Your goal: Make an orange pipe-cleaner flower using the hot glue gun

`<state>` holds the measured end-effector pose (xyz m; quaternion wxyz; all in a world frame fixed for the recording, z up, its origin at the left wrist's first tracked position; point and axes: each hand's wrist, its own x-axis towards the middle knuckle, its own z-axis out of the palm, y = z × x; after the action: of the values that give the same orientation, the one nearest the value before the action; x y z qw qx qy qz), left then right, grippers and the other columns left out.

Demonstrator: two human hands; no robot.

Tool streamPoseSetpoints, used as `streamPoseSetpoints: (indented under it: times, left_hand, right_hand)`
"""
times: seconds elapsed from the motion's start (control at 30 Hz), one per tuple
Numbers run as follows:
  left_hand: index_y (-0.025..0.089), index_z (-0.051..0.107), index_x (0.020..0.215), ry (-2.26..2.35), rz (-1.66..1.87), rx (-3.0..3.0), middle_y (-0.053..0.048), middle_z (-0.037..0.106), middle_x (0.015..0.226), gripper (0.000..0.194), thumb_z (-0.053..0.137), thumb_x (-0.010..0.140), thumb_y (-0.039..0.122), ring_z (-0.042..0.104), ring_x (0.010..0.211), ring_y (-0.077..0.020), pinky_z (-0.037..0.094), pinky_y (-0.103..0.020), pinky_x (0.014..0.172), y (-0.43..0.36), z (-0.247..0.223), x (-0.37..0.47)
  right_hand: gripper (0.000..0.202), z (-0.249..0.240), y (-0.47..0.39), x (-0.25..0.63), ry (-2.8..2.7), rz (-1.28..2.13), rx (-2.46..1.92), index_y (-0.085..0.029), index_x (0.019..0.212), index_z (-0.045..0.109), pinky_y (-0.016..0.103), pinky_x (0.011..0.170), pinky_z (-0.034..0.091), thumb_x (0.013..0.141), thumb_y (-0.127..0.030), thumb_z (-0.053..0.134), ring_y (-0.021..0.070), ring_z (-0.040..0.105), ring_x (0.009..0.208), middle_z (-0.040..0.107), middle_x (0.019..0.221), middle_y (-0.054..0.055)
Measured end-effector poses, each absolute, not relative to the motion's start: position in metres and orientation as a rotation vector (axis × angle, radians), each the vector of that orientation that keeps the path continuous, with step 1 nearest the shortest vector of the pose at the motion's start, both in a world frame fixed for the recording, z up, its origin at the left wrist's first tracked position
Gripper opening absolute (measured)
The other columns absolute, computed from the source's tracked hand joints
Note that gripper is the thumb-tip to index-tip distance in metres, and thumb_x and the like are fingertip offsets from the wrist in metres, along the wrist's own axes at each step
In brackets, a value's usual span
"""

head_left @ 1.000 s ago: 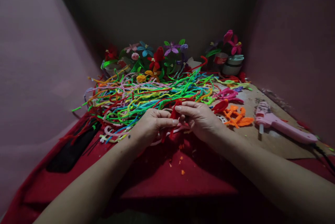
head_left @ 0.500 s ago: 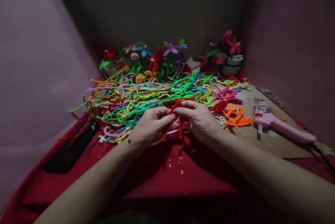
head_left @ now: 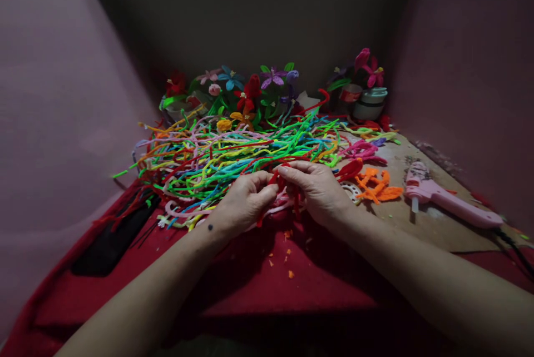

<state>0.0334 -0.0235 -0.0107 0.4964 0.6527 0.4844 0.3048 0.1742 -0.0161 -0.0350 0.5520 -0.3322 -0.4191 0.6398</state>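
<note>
Both hands meet at the near edge of a heap of colourful pipe cleaners (head_left: 233, 151). My left hand (head_left: 246, 201) pinches a red pipe cleaner (head_left: 297, 206) between thumb and forefinger. Opposite it, my right hand (head_left: 315, 187) grips the same red piece, thumb against forefinger. The red piece is bent, and its ends hang below the fingers; its middle is mostly hidden by them. Just right of my right hand lie a red pipe-cleaner petal (head_left: 350, 169) and an orange pipe-cleaner shape (head_left: 377, 186).
A pink glue gun (head_left: 454, 201) lies on a board (head_left: 434, 237) at right. Pipe-cleaner flowers (head_left: 246, 95) and a lidded jar (head_left: 370, 104) stand behind. A black phone-like slab (head_left: 110, 243) is at left. Orange scraps (head_left: 291, 274) dot the red cloth (head_left: 267, 296).
The top of the red pipe cleaner, which stood above my fingertips, is now lower and more covered by them. Its right hanging end has shifted right. My hands have barely moved.
</note>
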Motion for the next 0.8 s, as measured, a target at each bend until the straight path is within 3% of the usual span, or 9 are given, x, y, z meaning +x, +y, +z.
streamPoseSetpoints:
  times: [0.27,0.43,0.57,0.8]
  left_hand:
    - [0.015,0.053,0.066,1.113,0.686,1.426,0.006,0.039,0.048,0.027,0.060,0.074,0.039,0.027,0.040,-0.0032,0.018,-0.018,0.038,-0.020,0.003,0.017]
    - [0.014,0.055,0.064,1.010,0.499,1.246,0.007,0.038,0.041,0.020,0.067,0.069,0.029,0.022,0.032,-0.0010,0.013,-0.016,0.034,-0.012,0.002,0.002]
    - [0.015,0.055,0.068,1.050,0.669,1.327,0.004,0.054,0.049,0.017,0.069,0.067,0.026,0.037,0.032,-0.0028,0.023,-0.015,0.032,-0.018,0.006,0.010]
    - [0.017,0.057,0.074,1.161,1.201,1.660,0.003,0.059,0.053,0.012,0.063,0.074,0.027,0.052,0.044,-0.0093,0.043,-0.020,0.044,-0.039,0.000,0.030]
  right_hand:
    - [0.014,-0.037,-0.011,0.177,-0.921,1.391,-0.735,-0.015,0.065,0.067,0.022,0.048,0.030,0.063,-0.028,0.072,0.0062,0.040,0.049,0.054,0.055,-0.003]
    - [0.014,-0.038,-0.010,0.179,-0.907,1.378,-0.737,-0.015,0.066,0.067,0.022,0.047,0.029,0.063,-0.028,0.072,0.0065,0.038,0.049,0.051,0.054,-0.004]
    - [0.013,-0.039,-0.009,0.178,-0.891,1.401,-0.726,-0.015,0.066,0.066,0.022,0.048,0.028,0.064,-0.027,0.071,0.0063,0.038,0.049,0.050,0.054,-0.004]
    - [0.013,-0.035,-0.016,0.174,-0.903,1.429,-0.781,-0.014,0.060,0.064,0.023,0.046,0.025,0.063,-0.025,0.070,0.0056,0.036,0.046,0.048,0.050,-0.005]
